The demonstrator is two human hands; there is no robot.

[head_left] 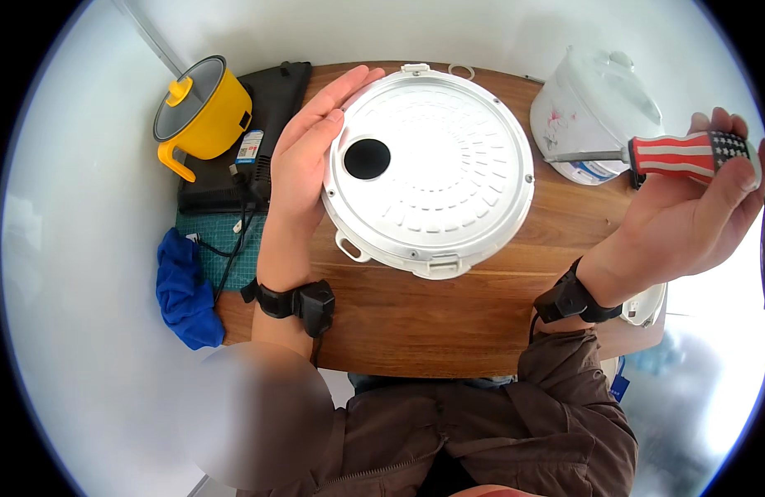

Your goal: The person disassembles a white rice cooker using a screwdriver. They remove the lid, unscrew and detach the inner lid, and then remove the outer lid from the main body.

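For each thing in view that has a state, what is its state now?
Round metal lid: held tilted above the table.
Left hand: flat against the lid's rim.
Right hand: closed on the screwdriver.
Yellow pot: upright, lid on.
White cooker: closed.
Blue cloth: crumpled.

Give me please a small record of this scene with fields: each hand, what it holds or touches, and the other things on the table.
left hand: open, palm against the left rim of the round metal lid plate
right hand: closed around the screwdriver, raised at the right
screwdriver: red-and-white striped handle, metal shaft pointing left
lid plate: silver, held up on its edge over the wooden table, with a dark round hole
behind: white rice cooker, yellow pot
left edge: blue cloth
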